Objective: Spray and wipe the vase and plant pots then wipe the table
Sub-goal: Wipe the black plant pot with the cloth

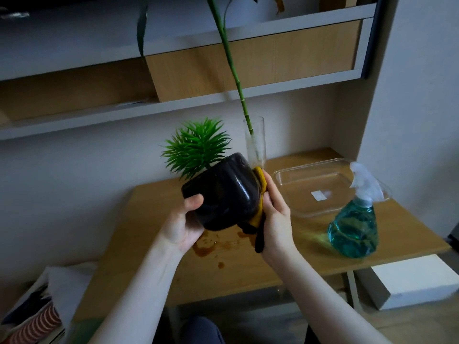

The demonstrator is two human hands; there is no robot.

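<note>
The wooden table [248, 266] carries brown spill marks [207, 245] just under the hands, a clear plastic tray [293, 177] toward its back right, and a spray bottle [354, 228] of blue-green liquid standing upright beside the tray. A glass vase [255, 142] with a long green stalk [231, 60] stands at the back, near the wall. Lifted off the table in front of it is the black plant pot [223, 192], tipped so its long axis leans up and to the left, the spiky green plant [196, 147] pointing away from the person. The left hand [183, 222] grips the pot's lower left side, thumb curled over its wall. The right hand [275, 214] presses a yellow-and-black cloth [258, 214] flat against the pot's right side, fingers curled round the cloth. The pot lies directly left of the right fingers, so the wiping stroke probably runs along that wall while the left hand turns the pot.
</note>
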